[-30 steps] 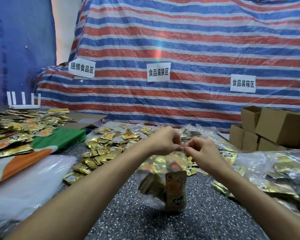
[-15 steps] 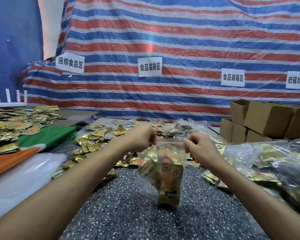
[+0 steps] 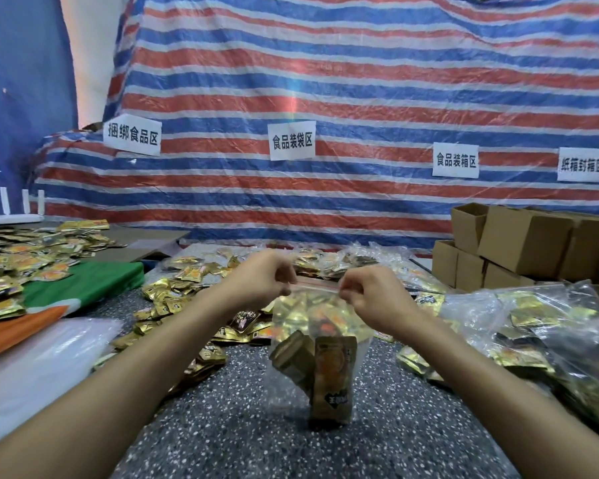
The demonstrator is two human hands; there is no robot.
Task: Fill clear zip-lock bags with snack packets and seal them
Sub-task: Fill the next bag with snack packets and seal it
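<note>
through the head view i see the zip-lock bag (image 3: 325, 326) hanging straight ahead between the two hands. its bottom is on or just above the speckled tabletop (image 3: 249, 426); i cannot tell which. the left hand (image 3: 267, 278) pinches the left end of the zip strip (image 3: 317, 284) and the right hand (image 3: 367, 295) pinches the right end. fingers are curled on both and nothing else is held. the strip's long axis runs left to right between them, dipping a little toward the right, and each hand is equally near it.

gold snack packets (image 3: 291, 357) stand bunched in the bag's lower part. i judge the filling is done and the strip needs pressing along that line. whether it is already closed i cannot tell.

the wall signs (image 3: 292, 140) read 捆绑食品区, 食品装袋区, 食品装箱区 and 纸箱封箱区. the front packet (image 3: 332, 375) has a black label starting with 王; the rest is blurred.
</note>
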